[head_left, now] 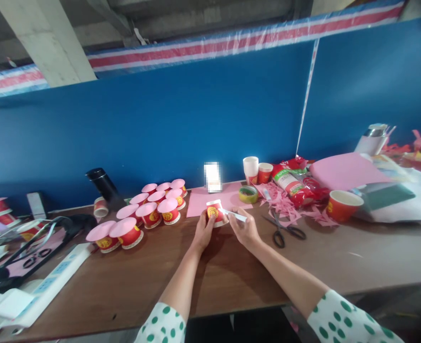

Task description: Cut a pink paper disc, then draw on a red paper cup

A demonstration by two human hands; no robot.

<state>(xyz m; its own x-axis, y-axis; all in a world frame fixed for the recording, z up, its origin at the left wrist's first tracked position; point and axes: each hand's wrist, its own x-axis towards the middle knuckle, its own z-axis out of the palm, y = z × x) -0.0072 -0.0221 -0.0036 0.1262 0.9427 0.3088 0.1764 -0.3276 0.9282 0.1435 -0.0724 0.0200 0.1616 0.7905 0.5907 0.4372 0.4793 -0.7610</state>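
In front of me my left hand (205,231) is closed round a red paper cup (214,211) with a yellow emblem and a pale rim. My right hand (245,228) grips a slim white pen-like tube (237,216); its tip meets the side of the cup near the top. Just behind both hands lies a pink paper sheet (196,202). Black scissors (281,230) rest beside my right hand, spread apart. To the left stand several red cups with pink discs (149,213) on top.
Tape roll (248,194), stacked cups (250,170), pink paper shreds (284,204) and a red package (296,186) sit back right. A single cup (343,207) is farther right. A black bottle (105,186) and white power strip (53,281) are left. A blue partition (160,124) closes the back.
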